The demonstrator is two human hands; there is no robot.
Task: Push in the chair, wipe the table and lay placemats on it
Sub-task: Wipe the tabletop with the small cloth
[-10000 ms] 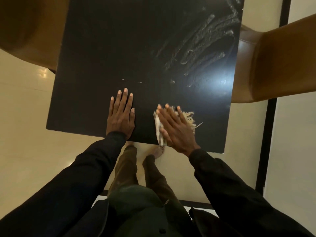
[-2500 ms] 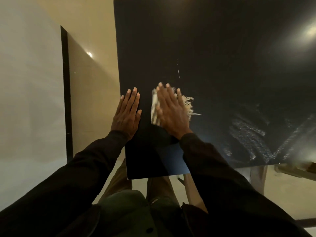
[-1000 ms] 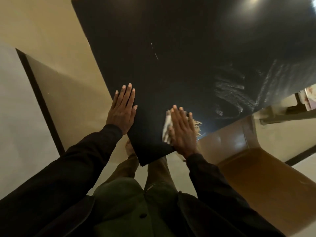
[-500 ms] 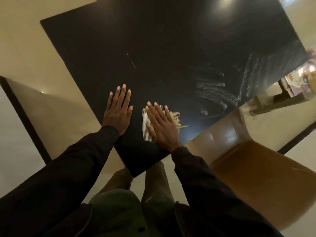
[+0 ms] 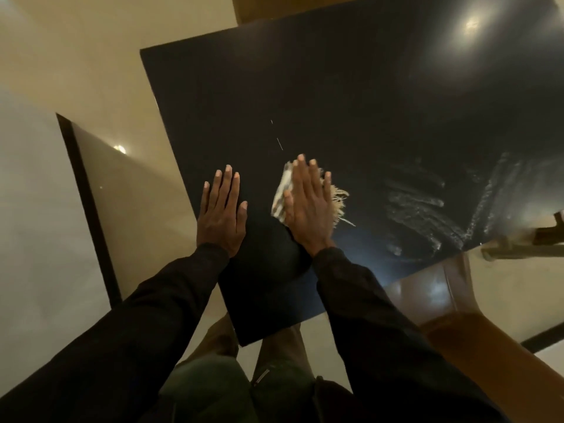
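Observation:
A black square table fills the middle of the view, seen from its near corner. My right hand lies flat with straight fingers on a pale fringed cloth, pressing it onto the tabletop. My left hand rests flat at the table's left edge, fingers straight. Wet wipe streaks show to the right of the cloth. A brown chair stands at the table's lower right side. No placemats are in view.
Another brown chair's edge shows past the table's far side. The floor is cream tile with a dark strip on the left. A wooden piece of furniture sits at the right edge. My legs stand at the table's near corner.
My right hand has slid the cloth further onto the table, away from the near corner. My view has turned, so the table now sits more upright in the frame. My left hand stays flat.

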